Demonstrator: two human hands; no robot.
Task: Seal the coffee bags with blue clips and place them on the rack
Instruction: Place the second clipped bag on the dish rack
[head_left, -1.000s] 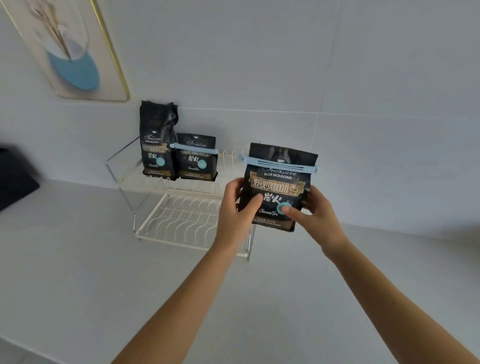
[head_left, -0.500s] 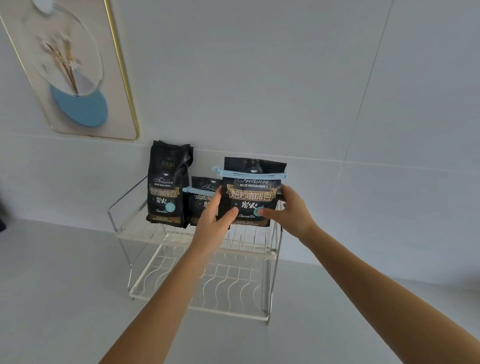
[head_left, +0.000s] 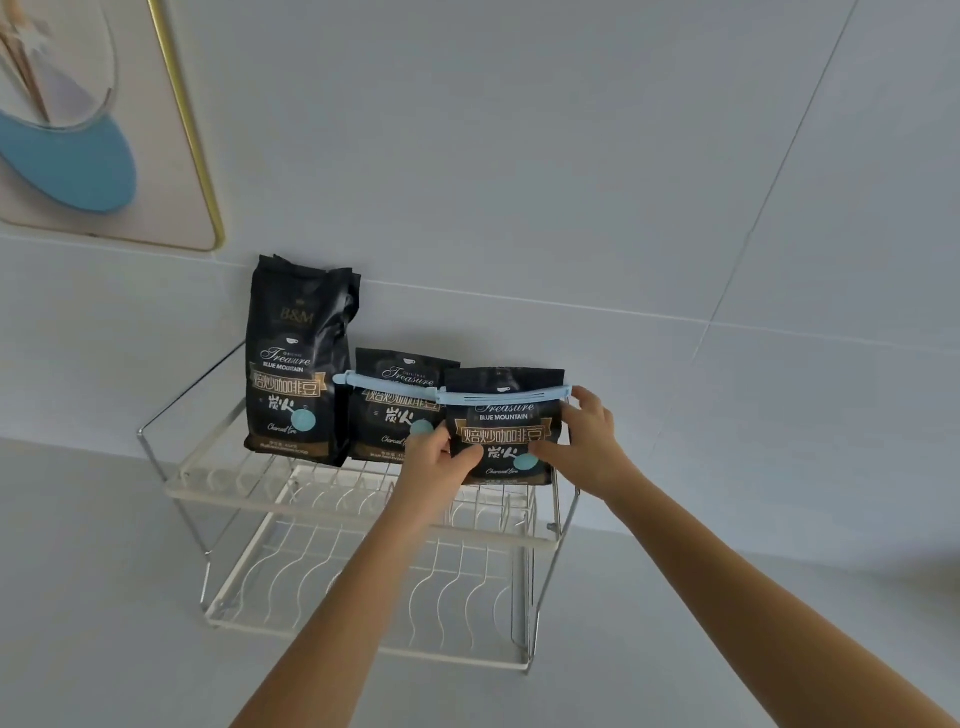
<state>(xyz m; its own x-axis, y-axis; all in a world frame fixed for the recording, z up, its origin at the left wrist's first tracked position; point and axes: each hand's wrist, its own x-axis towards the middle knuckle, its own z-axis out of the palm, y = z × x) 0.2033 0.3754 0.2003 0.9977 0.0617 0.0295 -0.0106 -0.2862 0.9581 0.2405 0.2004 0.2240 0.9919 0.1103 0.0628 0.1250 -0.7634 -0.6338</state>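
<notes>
Both hands grip one clipped coffee bag (head_left: 506, 426) at the right end of the rack's (head_left: 358, 512) upper tier: left hand (head_left: 434, 460) on its left edge, right hand (head_left: 587, 441) on its right edge. Blue clip (head_left: 506, 397) spans its top. Bag appears seated or nearly so; contact not certain. Middle bag (head_left: 397, 405) stands clipped beside it. Tall bag (head_left: 298, 358) at the left stands on the rack with no clip visible; judged still to seal. Lower tier bare.
</notes>
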